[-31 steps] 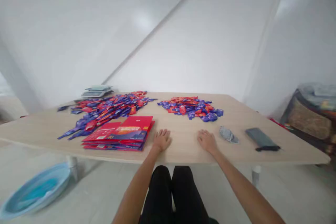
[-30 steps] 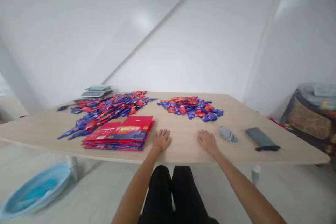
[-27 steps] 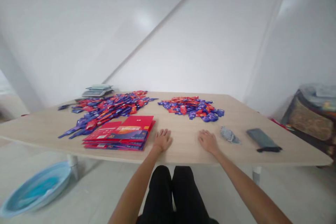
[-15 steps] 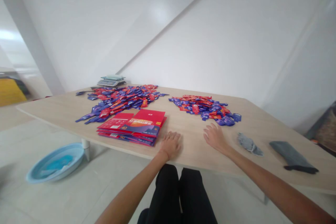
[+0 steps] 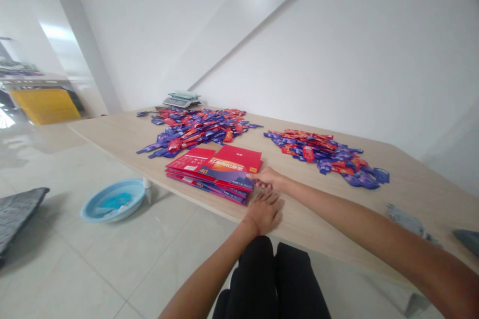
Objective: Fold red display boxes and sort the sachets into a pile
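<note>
Bright, diffuse white light. Hazy glare on wall (image 5: 318, 65) behind far edge of table (image 5: 123, 132); soft shadow beside basin (image 5: 88, 209). Print on carton (image 5: 228, 164) mostly sharp; cloth (image 5: 407, 220) toward table's right edge blurred. Wide-angle stretch at sides.

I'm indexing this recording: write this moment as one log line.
right hand: thumb on carton stack, right edge | left hand: palm down on table | packets: two loose piles farther back

on the top red box (image 5: 234, 162), just left of the right hand (image 5: 270, 179) — chinese characters, of which 枸杞原浆 can be made out, and, farther from the hand, a 40; a lower box (image 5: 219, 191) also shows 40 — smaller print is too fine to read.
</note>
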Demonstrator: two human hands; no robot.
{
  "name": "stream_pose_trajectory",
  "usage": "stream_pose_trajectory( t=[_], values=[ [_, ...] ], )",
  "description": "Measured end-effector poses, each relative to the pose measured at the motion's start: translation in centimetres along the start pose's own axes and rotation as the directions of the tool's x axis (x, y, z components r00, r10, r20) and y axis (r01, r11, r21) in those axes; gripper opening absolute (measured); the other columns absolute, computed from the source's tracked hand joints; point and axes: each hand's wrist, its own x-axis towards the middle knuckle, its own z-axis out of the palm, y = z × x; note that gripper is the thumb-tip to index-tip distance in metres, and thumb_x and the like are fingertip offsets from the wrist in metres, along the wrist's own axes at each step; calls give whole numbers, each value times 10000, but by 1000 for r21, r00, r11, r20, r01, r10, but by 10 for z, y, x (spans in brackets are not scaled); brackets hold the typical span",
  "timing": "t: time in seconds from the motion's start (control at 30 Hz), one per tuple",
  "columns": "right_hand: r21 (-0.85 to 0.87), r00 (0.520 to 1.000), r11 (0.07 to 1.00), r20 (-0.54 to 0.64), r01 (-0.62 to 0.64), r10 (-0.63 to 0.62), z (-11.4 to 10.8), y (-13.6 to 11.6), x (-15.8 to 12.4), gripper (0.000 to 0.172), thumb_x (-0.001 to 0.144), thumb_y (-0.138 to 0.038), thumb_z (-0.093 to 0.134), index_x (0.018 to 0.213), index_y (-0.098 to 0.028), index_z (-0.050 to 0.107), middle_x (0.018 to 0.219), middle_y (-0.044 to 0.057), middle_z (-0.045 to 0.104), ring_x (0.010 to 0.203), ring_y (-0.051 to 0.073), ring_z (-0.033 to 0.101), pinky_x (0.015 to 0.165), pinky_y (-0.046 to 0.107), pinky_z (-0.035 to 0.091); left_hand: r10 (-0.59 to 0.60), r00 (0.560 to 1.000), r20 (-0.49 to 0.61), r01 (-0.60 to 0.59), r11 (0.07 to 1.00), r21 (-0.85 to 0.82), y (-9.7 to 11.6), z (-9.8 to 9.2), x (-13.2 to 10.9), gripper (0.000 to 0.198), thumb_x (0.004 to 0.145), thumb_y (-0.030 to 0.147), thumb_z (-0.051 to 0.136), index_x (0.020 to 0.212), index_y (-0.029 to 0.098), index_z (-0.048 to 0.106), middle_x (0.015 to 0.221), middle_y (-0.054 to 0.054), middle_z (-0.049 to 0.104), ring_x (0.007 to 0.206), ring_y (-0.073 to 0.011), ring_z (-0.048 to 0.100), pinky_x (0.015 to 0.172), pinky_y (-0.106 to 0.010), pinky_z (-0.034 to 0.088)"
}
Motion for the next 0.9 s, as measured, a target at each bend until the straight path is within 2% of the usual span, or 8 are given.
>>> stream_pose_trajectory(
  t=[0.1,0.2,0.33,0.5,0.63,0.77,0.83,0.9],
  values=[
    [103,997,992,29,-70,68,2,3,5,348,759,-384,882,752,-147,627,526,-1,621,386,62,439,331,156,211,-6,1000,-10,6,1000,-12,1,-3,0,432,1006,387,502,1398,237,606,1467,-89,587,1394,-294,489,1226,-491,303],
    [235,996,969,46,-81,73,5,4,7,292,773,-312,874,874,-140,660,670,40,716,494,102,583,374,157,337,-13,1000,-1,13,1000,-24,2,-7,0,420,1005,385,499,1376,226,617,1437,-91,605,1342,-290,531,1215,-482,329],
    [390,999,920,15,-35,31,3,5,6,237,808,-194,826,975,-138,668,794,64,767,657,140,697,605,221,572,-39,999,35,41,999,-34,4,-11,1,433,1005,381,497,1392,222,606,1458,-97,593,1343,-297,535,1197,-488,362],
    [512,995,854,-72,92,-64,-18,2,-4,200,806,-97,777,975,-136,678,881,78,792,792,164,750,798,269,615,-40,998,48,43,997,-67,2,-8,-1,449,1013,377,483,1432,244,577,1536,-78,537,1437,-305,460,1224,-514,326],
    [551,969,797,-167,246,-183,-54,9,-22,224,741,-137,836,926,-144,710,867,79,798,790,199,763,796,319,632,-41,997,65,48,994,-99,-1,-8,0,478,998,375,509,1460,261,558,1566,-68,511,1474,-309,424,1240,-526,304],
    [513,905,755,-335,408,-261,-111,31,-46,242,699,-209,871,891,-164,730,868,90,801,843,249,773,823,391,637,-28,997,69,43,974,-221,-5,-17,2,461,950,290,542,1405,262,615,1501,-66,582,1434,-296,484,1218,-515,361],
    [494,875,740,-399,457,-274,-145,50,-62,260,703,-247,871,915,-174,740,890,98,802,890,272,773,866,435,629,-59,998,-24,47,935,-351,-6,-24,0,448,934,205,499,1352,249,654,1412,-70,651,1347,-260,571,1175,-457,437],
    [493,855,722,-438,486,-277,-183,77,-79,302,698,-264,869,963,-178,750,934,109,804,917,281,771,891,450,620,-189,965,-183,78,869,-489,-6,-31,-3,431,936,172,441,1286,234,685,1328,-84,691,1242,-239,641,1075,-407,530]
  ],
)
